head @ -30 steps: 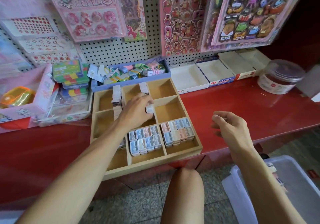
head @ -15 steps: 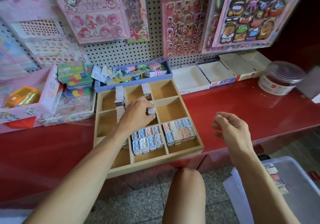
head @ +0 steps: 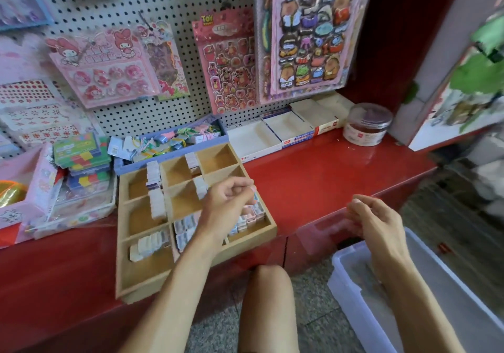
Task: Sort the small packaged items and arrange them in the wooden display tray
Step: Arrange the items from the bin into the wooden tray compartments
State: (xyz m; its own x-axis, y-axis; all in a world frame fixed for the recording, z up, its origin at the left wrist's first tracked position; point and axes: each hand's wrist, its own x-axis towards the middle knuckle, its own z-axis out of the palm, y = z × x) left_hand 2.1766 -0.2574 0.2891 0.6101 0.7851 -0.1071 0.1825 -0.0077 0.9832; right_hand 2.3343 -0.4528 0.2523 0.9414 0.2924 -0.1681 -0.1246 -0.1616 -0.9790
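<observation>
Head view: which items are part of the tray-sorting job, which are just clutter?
In the job:
wooden display tray
small packaged items
left hand
right hand
clear plastic bin

Lying about:
sticker sheets
round lidded tub
white cardboard boxes
blue tray of clips

Left hand (head: pixel 227 202) reaches forward on a bare, outstretched forearm, fingers loosely curled, thumb near the fingertips, nothing visibly held. Right hand (head: pixel 375 220) hangs lower and to the side, fingers relaxed and bent, empty. A bare knee (head: pixel 268 279) shows between the arms.
</observation>
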